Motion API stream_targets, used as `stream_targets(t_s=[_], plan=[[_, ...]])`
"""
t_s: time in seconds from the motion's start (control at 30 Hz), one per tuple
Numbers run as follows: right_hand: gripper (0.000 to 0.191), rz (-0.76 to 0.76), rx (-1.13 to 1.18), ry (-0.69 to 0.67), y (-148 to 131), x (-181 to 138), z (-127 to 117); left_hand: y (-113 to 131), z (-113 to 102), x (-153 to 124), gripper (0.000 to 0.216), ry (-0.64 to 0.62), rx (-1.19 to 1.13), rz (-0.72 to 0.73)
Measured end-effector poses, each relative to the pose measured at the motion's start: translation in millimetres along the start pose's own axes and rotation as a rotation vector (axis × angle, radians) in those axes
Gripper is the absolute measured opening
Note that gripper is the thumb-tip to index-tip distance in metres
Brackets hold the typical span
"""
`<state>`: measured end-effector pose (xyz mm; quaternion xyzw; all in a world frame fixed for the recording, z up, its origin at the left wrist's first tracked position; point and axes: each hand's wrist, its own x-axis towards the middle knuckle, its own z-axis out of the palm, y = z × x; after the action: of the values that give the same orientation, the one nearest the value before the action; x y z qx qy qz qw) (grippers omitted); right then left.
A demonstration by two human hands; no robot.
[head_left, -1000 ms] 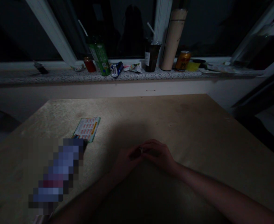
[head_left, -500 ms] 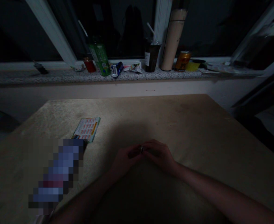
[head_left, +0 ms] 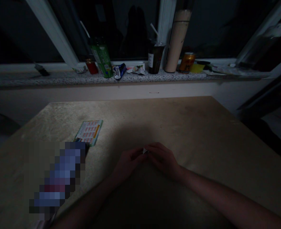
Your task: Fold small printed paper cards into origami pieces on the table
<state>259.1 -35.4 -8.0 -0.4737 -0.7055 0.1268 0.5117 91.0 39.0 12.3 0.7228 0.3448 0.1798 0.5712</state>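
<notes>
A small whitish folded piece (head_left: 144, 151), perhaps paper, sits between my fingertips above the middle of the table. My left hand (head_left: 128, 163) pinches it from the left, with thumb and fingers drawn together. From the other side my right hand (head_left: 164, 159) has its fingers closed on the same piece, fingertips meeting those of the left. Most of the piece is hidden by my fingers, and the dim light blurs its details.
On the wooden table (head_left: 190, 127) lies a printed card (head_left: 89, 132), left of my hands, beside a pixelated blue shape (head_left: 61, 171). Along the windowsill (head_left: 131, 78) stand a green bottle (head_left: 103, 60), a dark cup (head_left: 155, 58), a tall flask (head_left: 177, 41) and an orange can (head_left: 187, 62).
The whitish piece has turned between my fingers, showing a broader pale face instead of a narrow upright fold. My left fingers have closed in slightly; both arms stay nearly in place.
</notes>
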Motion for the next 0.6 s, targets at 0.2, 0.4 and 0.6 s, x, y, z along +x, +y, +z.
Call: stream_targets(t_s=[0.2,0.4,0.6], plan=[[0.036,-0.07,-0.038,-0.011,1.8,0.9,-1.1,-0.5,-1.8,0.1,0.026,-0.057,0.064,0.032],[0.042,-0.08,-0.045,-0.044,3.8,-0.1,-2.5,-2.7,-3.0,1.4,0.027,-0.078,-0.142,-0.048],[0.039,-0.104,-0.003,-0.062,4.4,0.6,-2.9,0.2,-4.3,1.3,0.025,-0.042,-0.224,-0.089]])
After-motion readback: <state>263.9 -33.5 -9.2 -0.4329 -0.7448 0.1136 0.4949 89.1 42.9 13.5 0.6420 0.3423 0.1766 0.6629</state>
